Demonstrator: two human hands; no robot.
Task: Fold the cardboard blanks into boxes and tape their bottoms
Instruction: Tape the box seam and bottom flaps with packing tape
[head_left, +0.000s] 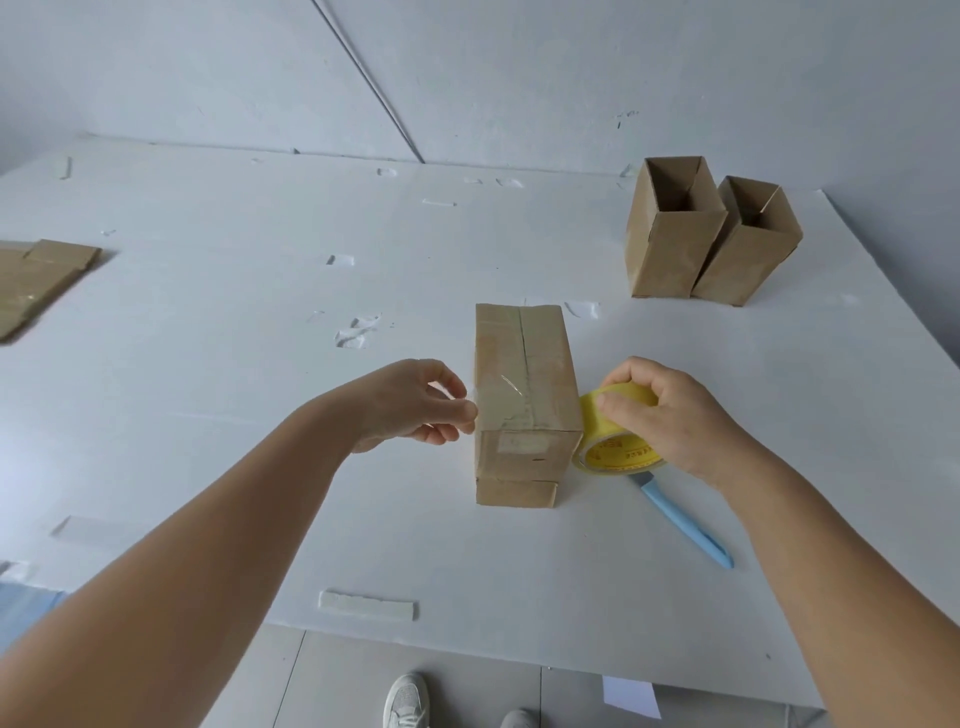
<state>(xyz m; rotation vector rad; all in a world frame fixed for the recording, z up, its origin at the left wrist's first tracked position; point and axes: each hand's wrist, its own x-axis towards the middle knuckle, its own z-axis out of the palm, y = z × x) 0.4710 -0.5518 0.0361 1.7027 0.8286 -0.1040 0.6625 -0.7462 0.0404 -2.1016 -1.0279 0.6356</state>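
**Two hands stretch tape across the upturned box**

We see the right hand (670, 415) curled around the yellow roll of clear packing tape (615, 431), with the fingers over the top of the roll and the thumb on its near side. The roll stands just beside the right wall of the folded brown cardboard box (524, 395), at about 3 o'clock from it. The left hand (415, 405) is at 9 o'clock from the box; its thumb and fingers pinch the free end of the clear tape strip (501, 397) at the left top edge. The strip goes across the upper face of the box, over the seam between the two closed flaps.

The box stands near the middle of the white table (208, 364), with its closed bottom up. A light blue utility knife (685, 519) lies on the table at 5 o'clock from the box, partly under the right wrist. Two finished open brown boxes (711, 244) stand touching each other at 1 o'clock, well apart from the hands. A flat cardboard blank (36, 280) lies at 10 o'clock, at the left edge of the table. Small scraps of tape are scattered on the surface.
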